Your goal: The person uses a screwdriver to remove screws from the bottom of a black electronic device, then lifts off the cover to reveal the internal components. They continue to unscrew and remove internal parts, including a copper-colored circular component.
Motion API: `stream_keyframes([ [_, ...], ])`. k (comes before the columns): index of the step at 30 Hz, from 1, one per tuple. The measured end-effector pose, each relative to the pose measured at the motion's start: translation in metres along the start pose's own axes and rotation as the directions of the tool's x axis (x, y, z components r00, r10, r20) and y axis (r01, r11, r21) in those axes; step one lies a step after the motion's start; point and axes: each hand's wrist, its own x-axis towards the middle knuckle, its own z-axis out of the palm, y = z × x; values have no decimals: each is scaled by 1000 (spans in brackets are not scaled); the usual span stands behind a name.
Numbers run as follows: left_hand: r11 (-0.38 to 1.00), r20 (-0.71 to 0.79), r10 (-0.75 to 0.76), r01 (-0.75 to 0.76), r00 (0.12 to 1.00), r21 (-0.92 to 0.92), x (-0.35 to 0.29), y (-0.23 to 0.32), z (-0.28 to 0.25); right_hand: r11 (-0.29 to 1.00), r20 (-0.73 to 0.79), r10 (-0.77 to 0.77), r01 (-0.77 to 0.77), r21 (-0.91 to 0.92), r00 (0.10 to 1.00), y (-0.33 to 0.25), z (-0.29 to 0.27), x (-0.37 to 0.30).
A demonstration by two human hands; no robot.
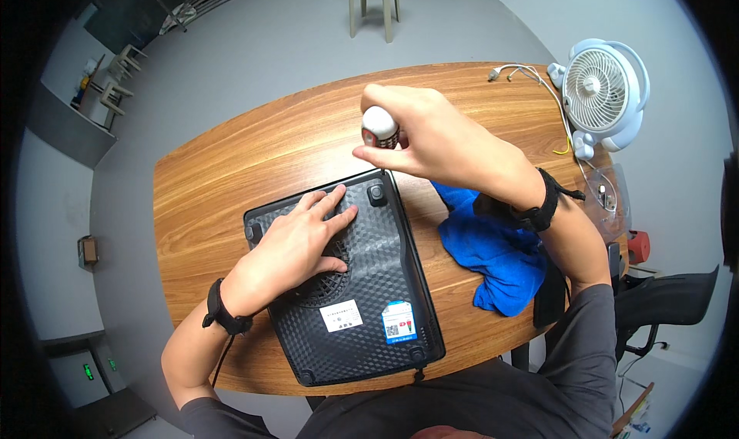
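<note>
A flat black appliance (377, 277), which looks like an induction cooker, lies with its textured underside up on the wooden table (208, 200). It has round feet, a vent grille and two stickers. My left hand (296, 242) rests on it with spread fingers, partly over the grille. My right hand (423, 131) is wrapped round a screwdriver (380, 127) with a white-ended, red and black handle. The tool points down at the appliance's far right corner; its tip is mostly hidden, so I cannot tell whether it touches a screw.
A bunched blue cloth (493, 254) lies right of the appliance, under my right forearm. A white fan (600, 92) stands at the table's far right, near a white cable (531, 71) and a clear plastic tray (604, 200). A black chair (670, 300) is beyond the right edge.
</note>
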Motion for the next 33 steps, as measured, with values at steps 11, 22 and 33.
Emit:
stream_keyframes([
  [11,841,-288,-133,-46,948,-539,42,-5,-35,987,360,101,-138,79,928,-8,-20,11],
  [22,850,-327,-271,65,905,-523,74,2,-29,1000,55,15,-14,-19,998,-12,-9,2],
  [33,819,-399,-155,-108,904,-563,82,-20,-14,985,-19,-147,144,-98,989,-5,-1,1],
])
